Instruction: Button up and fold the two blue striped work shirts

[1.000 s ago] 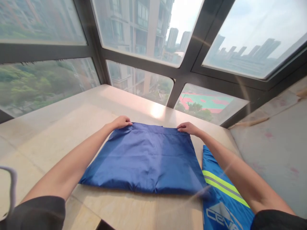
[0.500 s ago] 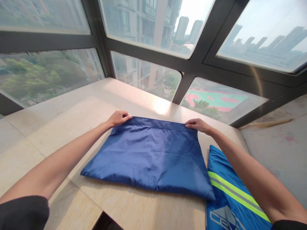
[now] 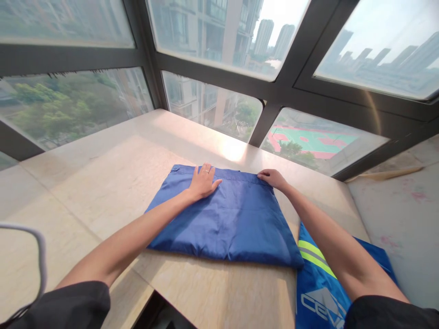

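Note:
A folded dark blue garment (image 3: 226, 219) with a stitched band along its far edge lies on the stone ledge. My left hand (image 3: 203, 183) rests flat on that band, left of its middle, fingers spread and a ring on one finger. At the far right corner, my right hand (image 3: 272, 177) pinches the band between thumb and fingers. Under my right forearm is a brighter blue garment (image 3: 310, 278) with yellow and grey stripes and pale lettering; the arm hides part of it.
Dark window frames (image 3: 212, 75) border the beige ledge (image 3: 85, 183) at the back. A whitish wall (image 3: 401, 219) closes the right side. At the front is a dark opening (image 3: 161, 310). A grey cable (image 3: 41, 256) loops in at the lower left.
My left hand has let go of the far left corner and moved right, now lying flat on the garment. My right hand still pinches the right corner. The garment's left side has drawn inward.

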Tool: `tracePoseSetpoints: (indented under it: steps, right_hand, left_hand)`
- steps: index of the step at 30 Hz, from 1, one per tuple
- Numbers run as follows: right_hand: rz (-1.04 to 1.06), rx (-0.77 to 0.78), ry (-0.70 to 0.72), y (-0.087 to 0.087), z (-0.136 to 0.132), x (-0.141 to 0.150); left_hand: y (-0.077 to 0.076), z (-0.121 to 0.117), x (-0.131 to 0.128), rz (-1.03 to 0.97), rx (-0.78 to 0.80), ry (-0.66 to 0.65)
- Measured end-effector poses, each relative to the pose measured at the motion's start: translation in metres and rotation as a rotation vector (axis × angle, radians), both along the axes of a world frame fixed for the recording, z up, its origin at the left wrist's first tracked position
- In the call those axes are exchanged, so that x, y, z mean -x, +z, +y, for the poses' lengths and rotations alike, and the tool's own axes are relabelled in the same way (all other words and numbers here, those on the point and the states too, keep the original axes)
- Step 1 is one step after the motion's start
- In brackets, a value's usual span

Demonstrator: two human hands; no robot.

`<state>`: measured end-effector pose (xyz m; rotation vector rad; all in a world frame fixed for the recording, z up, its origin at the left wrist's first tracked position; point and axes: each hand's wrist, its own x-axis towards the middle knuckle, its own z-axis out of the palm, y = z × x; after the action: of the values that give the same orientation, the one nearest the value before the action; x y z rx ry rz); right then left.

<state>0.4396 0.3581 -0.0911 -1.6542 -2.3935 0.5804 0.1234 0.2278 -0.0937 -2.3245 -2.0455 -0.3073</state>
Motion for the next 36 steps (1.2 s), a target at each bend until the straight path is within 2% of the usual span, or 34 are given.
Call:
tracePoseSetpoints:
  steps: [3, 4, 6, 9, 12, 16, 24, 31, 33, 36]
  right_hand:
    - [-0.116, -0.156, -0.043, 0.005, -0.025, 0.011]
    - [-0.144, -0.251, -0.034, 0.004, -0.038, 0.018]
    - [-0.164, -0.373, 0.092, 0.0, -0.069, 0.038]
    - [-0.146, -0.368, 0.326, -0.014, -0.112, 0.07]
    - [-0.16, -0.32, 0.369, -0.029, -0.132, 0.09]
    - [-0.2, -0.262, 0.316, -0.04, -0.127, 0.087]
    - [-0.29, -0.215, 0.199, -0.043, -0.122, 0.048]
    - [-0.305, -0.19, 0.191, -0.044, -0.129, 0.028]
    - [-0.298, -0.196, 0.189, -0.044, -0.13, 0.028]
    - [-0.297, -0.202, 0.185, -0.045, -0.13, 0.029]
  left_hand:
    - [-0.014, -0.001, -0.021, -0.024, 0.103, 0.049]
    - [-0.019, 0.0, -0.024, -0.034, 0.12, 0.057]
    - [-0.028, 0.001, -0.027, -0.052, 0.116, 0.064]
    - [-0.035, 0.002, -0.028, -0.073, 0.076, 0.069]
    - [-0.035, 0.002, -0.026, -0.082, 0.073, 0.057]
    - [-0.032, 0.002, -0.023, -0.082, 0.11, 0.018]
    - [-0.031, 0.011, -0.014, -0.103, 0.13, -0.064]
    - [-0.026, -0.003, -0.004, -0.112, -0.097, -0.207]
    - [-0.027, -0.012, 0.002, -0.087, -0.066, -0.182]
    - [-0.03, -0.028, 0.018, -0.066, -0.016, -0.003]
